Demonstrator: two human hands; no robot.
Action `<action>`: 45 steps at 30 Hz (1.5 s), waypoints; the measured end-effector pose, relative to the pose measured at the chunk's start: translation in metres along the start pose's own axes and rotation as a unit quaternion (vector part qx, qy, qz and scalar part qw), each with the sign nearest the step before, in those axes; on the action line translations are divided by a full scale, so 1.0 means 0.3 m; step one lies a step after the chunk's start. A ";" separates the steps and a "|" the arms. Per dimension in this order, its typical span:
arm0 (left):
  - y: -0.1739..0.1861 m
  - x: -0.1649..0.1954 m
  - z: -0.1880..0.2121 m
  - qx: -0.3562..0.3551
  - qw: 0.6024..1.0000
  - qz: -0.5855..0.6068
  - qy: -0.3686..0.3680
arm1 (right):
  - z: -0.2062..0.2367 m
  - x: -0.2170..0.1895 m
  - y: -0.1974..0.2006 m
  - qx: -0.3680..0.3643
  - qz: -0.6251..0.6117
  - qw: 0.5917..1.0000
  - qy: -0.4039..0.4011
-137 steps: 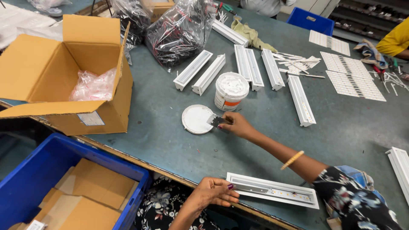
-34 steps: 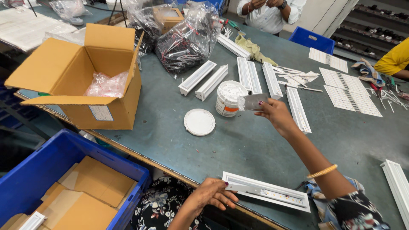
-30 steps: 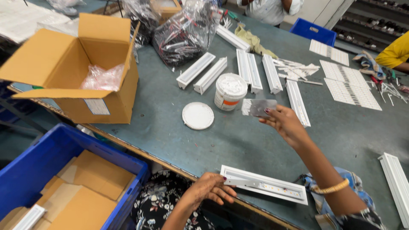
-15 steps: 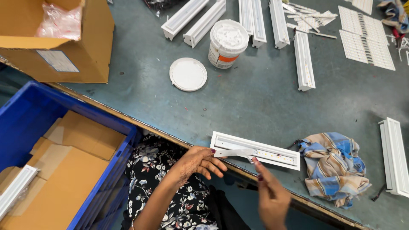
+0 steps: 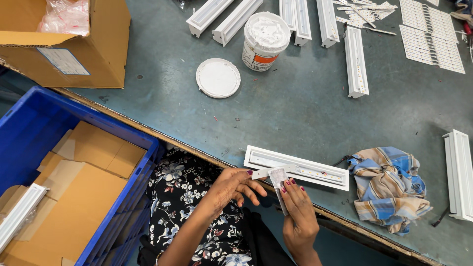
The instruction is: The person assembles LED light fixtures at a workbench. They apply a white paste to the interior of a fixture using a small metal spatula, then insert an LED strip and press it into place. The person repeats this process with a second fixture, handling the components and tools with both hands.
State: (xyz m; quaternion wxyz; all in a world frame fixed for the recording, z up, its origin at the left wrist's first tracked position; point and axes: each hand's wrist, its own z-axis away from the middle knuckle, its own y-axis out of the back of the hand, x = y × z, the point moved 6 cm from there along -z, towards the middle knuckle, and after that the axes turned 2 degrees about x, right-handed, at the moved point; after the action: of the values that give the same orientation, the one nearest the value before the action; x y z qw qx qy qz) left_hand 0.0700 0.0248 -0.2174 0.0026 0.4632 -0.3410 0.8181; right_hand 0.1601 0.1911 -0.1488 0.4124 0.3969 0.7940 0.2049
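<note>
Head view: a long white light fixture (image 5: 295, 167) lies at the lower middle edge of the surface (image 5: 295, 118). The right hand (image 5: 298, 216) pinches a small scraper (image 5: 279, 178); the left hand (image 5: 236, 184) fingers its tip, loosely curled.

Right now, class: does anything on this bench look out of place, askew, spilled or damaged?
The white tub stands open, its lid lying apart on the table. A crumpled checked cloth sits near the edge. Nothing looks spilled or broken.
</note>
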 end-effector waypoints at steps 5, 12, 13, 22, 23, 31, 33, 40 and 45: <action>-0.016 0.001 0.020 -0.006 0.999 0.011 -0.041 | -0.005 -0.012 0.009 -0.023 0.018 1.000 0.002; -0.023 0.004 0.020 -0.005 0.998 -0.009 -0.061 | -0.049 -0.052 0.075 -0.026 0.027 0.999 0.010; -0.023 0.005 0.020 -0.005 0.998 -0.012 -0.060 | -0.061 -0.056 0.086 -0.022 0.028 0.999 0.016; -0.039 0.002 0.020 0.007 0.999 -0.029 -0.041 | -0.141 -0.067 0.111 -0.019 0.030 0.999 0.018; -0.042 0.001 0.021 0.009 0.999 -0.028 -0.042 | -0.140 -0.070 0.110 -0.019 0.031 0.999 0.017; -0.055 0.010 0.037 0.006 0.999 -0.024 -0.047 | -0.124 -0.075 0.130 -0.008 0.007 1.000 0.001; -0.054 0.011 0.039 0.010 0.999 -0.032 -0.042 | -0.132 -0.072 0.129 -0.002 -0.004 1.000 -0.002; -0.062 0.010 0.038 -0.002 0.998 -0.030 -0.056 | -0.139 -0.089 0.100 -0.004 -0.007 1.000 0.004; -0.063 0.008 0.038 -0.013 0.998 -0.025 -0.063 | -0.123 -0.092 0.113 0.001 -0.017 1.000 0.001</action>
State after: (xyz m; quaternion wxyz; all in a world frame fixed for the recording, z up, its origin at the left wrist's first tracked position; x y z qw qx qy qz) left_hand 0.0833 0.0320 -0.2013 0.0077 0.5223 -0.3392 0.7823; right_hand 0.1551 0.1894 -0.0917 0.4141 0.3837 0.8015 0.1973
